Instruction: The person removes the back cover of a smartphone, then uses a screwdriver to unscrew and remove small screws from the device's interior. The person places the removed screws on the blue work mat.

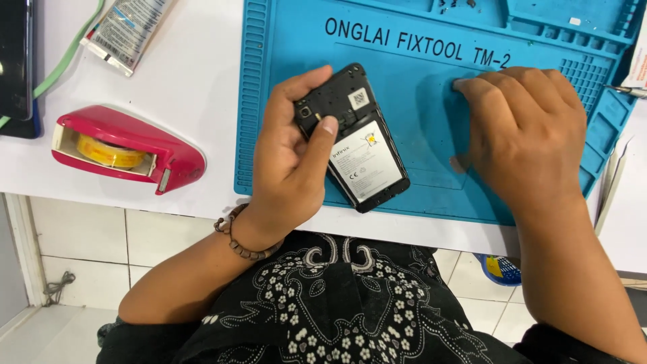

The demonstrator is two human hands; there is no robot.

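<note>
Nearest the camera: black garment with white flower pattern (337, 303), worn by the person, filling the lower middle. White floor tiles (81, 236) show beneath the table edge; a blue basket-like item (502, 269) shows partly on the floor at right, contents unclear.

Left wrist: brown bead bracelet (237, 237).

Left hand (290, 158): wrapped around the left side of a phone (354, 138), thumb pressed across its upper back, fingers curled behind it. Firm hold on the phone.

Phone: black, back cover off, white-labelled battery exposed, held tilted just above the near part of the mat, top end pointing away from the person.

Right hand (522, 131): palm down on the mat, well to the right of the phone, fingers bent, fingertips touching the mat surface. Whether anything lies under it cannot be told.

Blue work mat (283, 67): lies on a white table (202, 87); ribbed left border, moulded compartments along the far edge and right side. A far compartment (458, 5) holds a few small dark bits, too small to tell apart.

Left of the mat: pink tape dispenser (125, 148) holding a roll of yellowish tape (111, 154).

Further back: squeezed white tube (128, 30), green cable (67, 61), dark flat device (17, 64) at the left edge.

Far right edge: metal tweezers tip (623, 89), partly cut off.
</note>
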